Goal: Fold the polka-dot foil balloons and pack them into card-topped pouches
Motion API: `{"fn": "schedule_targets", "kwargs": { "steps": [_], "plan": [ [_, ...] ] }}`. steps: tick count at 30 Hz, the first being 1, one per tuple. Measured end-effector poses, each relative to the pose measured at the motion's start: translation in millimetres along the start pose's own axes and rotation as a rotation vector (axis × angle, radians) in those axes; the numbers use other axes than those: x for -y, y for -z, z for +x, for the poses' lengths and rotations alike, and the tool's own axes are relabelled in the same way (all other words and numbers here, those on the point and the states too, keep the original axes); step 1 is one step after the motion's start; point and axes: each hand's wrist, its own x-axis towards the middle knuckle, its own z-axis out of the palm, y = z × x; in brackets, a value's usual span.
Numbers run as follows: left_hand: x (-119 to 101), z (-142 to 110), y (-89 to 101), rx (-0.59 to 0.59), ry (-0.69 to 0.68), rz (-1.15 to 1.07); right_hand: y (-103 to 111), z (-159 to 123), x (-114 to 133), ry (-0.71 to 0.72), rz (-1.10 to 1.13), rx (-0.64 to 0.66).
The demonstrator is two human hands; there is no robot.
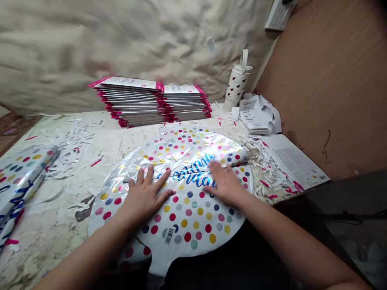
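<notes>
The left hand (146, 197) lies palm down on a dotted foil balloon (193, 211), its fingers spread apart and clamped on nothing. The right hand (228, 185) lies on it too, over the blue lettering (193, 177), fingers near one another and thumb held away. A crease runs across the balloon by both hands. The balloon is flat, at the near edge of the bench (51, 241), and its neck (159, 264) reaches past that edge toward the person; a barcode (169, 236) sits just above the neck.

Over at the bench's left side lies another dotted balloon (26, 173), partly folded. Toward the back edge, two stacks of pink-edged packets (134, 105) stand side by side, touching; I can't see what is inside them. Near the back right corner a white bottle (236, 86) with hearts stands upright, lid on and handle raised, its contents hidden. Just beside it sits a heap of printed paper strips (250, 114). Paper scraps (267, 171) lie between the balloon and a white printed sheet (298, 163) at the right edge.
</notes>
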Motion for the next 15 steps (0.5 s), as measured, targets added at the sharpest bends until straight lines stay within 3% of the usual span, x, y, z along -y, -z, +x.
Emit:
{"fn": "schedule_targets", "kwargs": {
  "steps": [3, 5, 8, 10, 13, 15],
  "plan": [
    [-12.0, 4.1, 4.1, -0.026, -0.004, -0.022, 12.6, -32.8, -45.1, -0.288, -0.079, -0.130],
    [-31.5, 8.4, 7.0, -0.076, -0.039, -0.035, 18.1, -47.2, -54.1, -0.282, -0.121, -0.170],
    [-65.6, 14.7, 7.5, -0.054, -0.108, -0.073, 14.4, -47.7, -41.0, -0.187, -0.116, -0.116],
    [-80.8, 17.2, 4.9, 0.001, -0.113, -0.099, 11.1, -35.4, -33.1, -0.307, -0.026, -0.110],
    [-86.8, 17.9, 0.1, 0.019, -0.093, -0.118, 18.8, -7.4, -27.6, -0.522, 0.312, -0.187],
    [-85.2, 16.7, -2.9, 0.017, -0.078, -0.127, 32.5, 12.8, -11.0, -0.498, 0.541, -0.328]
  ]
}}
